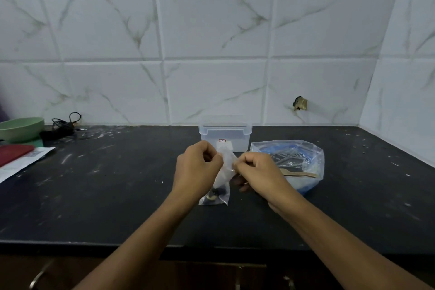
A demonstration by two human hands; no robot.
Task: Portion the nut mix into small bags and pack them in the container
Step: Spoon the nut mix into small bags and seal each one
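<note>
Over the dark counter, both hands' fingers pinch a small bag; container behind, big bag right.

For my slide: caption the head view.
Both hands pinch a small bag of nuts before the clear container.
</note>
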